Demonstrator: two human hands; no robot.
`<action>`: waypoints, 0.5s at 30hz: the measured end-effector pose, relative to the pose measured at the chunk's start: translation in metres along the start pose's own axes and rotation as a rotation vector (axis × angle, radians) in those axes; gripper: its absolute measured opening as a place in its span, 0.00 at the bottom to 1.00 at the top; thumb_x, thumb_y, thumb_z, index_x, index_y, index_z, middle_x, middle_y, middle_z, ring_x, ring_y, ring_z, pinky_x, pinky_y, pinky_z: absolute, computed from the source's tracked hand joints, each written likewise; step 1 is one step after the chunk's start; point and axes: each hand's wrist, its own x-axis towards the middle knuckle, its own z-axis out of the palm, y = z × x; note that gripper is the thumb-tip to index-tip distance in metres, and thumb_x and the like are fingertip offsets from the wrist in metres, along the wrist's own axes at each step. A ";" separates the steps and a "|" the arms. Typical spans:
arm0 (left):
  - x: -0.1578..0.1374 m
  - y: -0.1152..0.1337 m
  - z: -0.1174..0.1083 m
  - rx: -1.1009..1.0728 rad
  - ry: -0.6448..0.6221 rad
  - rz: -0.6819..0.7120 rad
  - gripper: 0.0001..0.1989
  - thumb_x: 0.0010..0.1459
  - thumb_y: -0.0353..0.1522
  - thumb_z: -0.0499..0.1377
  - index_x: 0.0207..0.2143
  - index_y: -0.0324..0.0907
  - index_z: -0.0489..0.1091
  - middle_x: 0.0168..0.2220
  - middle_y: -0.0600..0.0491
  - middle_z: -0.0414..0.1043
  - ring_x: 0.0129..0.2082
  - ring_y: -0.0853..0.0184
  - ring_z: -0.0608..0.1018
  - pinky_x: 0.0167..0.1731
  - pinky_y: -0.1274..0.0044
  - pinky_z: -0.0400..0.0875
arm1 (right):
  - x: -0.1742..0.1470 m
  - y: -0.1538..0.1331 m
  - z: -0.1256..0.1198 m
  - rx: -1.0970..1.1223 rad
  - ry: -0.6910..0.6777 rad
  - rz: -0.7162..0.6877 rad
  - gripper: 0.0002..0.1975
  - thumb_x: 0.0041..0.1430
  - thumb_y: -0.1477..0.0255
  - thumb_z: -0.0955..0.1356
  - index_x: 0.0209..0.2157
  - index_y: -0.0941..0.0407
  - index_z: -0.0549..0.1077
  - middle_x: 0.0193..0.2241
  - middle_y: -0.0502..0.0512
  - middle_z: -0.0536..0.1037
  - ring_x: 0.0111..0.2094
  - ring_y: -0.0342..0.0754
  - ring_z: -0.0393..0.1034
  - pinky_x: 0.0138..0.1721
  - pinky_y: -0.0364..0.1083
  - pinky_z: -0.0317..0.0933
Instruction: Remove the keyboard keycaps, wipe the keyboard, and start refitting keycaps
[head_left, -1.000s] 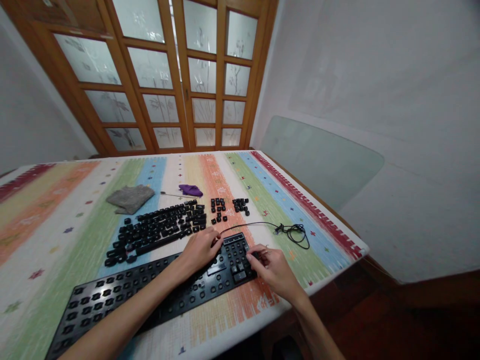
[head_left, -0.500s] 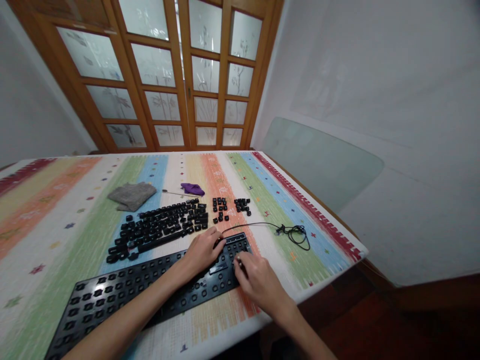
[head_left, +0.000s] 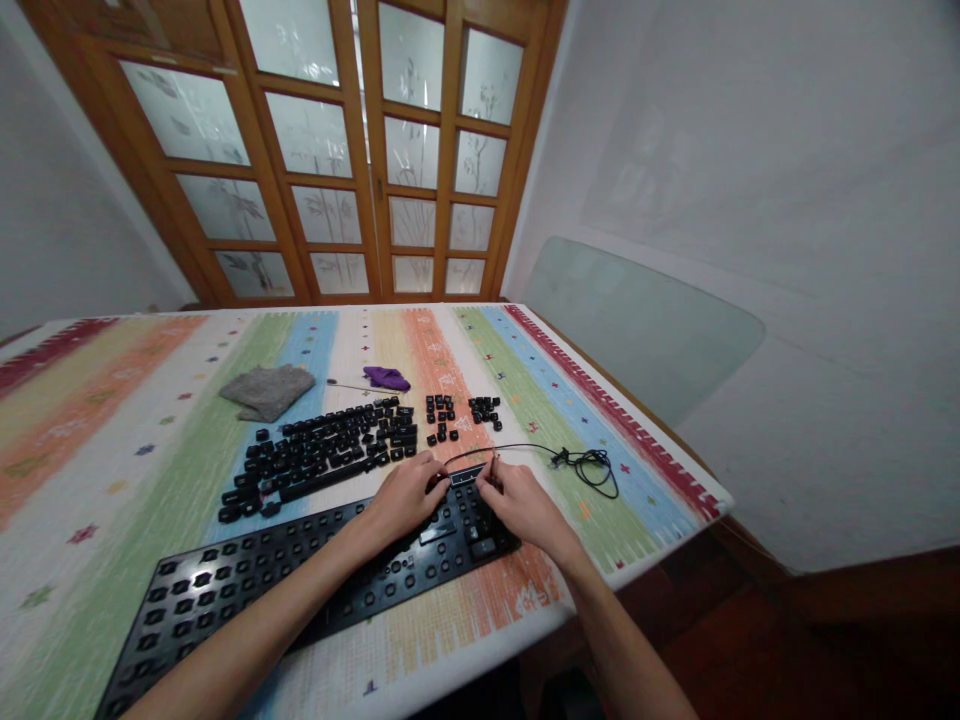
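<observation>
A black keyboard (head_left: 225, 590), most of its keycaps off, lies slanted along the table's front with bare switch sockets showing. My left hand (head_left: 409, 492) is closed around its far edge near the right end, fingers curled down by the cable. Over the top right corner, my right hand (head_left: 521, 502) pinches a thin, dark stick-like tool (head_left: 494, 466), mostly hidden by the fingers. Some keycaps (head_left: 480, 540) sit on the number pad below that hand. Behind the keyboard, loose black keycaps (head_left: 330, 450) are laid out in rows, with smaller groups (head_left: 441, 415) to their right.
A grey cloth (head_left: 268, 392), a purple cloth (head_left: 386, 378) and a thin rod with a dark tip (head_left: 356, 387) lie farther back. The black cable (head_left: 592, 470) is coiled at the right. A striped tablecloth (head_left: 112, 460) covers the table, whose right edge faces a wall.
My right hand has moved up and away, from the number pad to the keyboard's far right corner, uncovering keycaps there. My left hand stays in place.
</observation>
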 end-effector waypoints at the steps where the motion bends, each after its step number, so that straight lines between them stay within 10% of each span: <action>1: 0.000 0.002 -0.001 -0.013 0.010 0.003 0.09 0.63 0.31 0.55 0.36 0.39 0.76 0.35 0.48 0.74 0.36 0.63 0.76 0.39 0.74 0.68 | 0.000 0.001 -0.003 0.037 -0.003 -0.004 0.09 0.63 0.76 0.63 0.30 0.58 0.73 0.27 0.56 0.79 0.29 0.47 0.72 0.30 0.43 0.57; 15: 0.012 0.040 0.005 -0.477 -0.068 -0.045 0.15 0.57 0.41 0.60 0.26 0.38 0.75 0.24 0.54 0.74 0.24 0.69 0.71 0.25 0.80 0.61 | -0.017 -0.004 -0.027 0.191 0.188 -0.073 0.10 0.65 0.68 0.64 0.33 0.56 0.75 0.22 0.51 0.75 0.23 0.45 0.69 0.28 0.43 0.59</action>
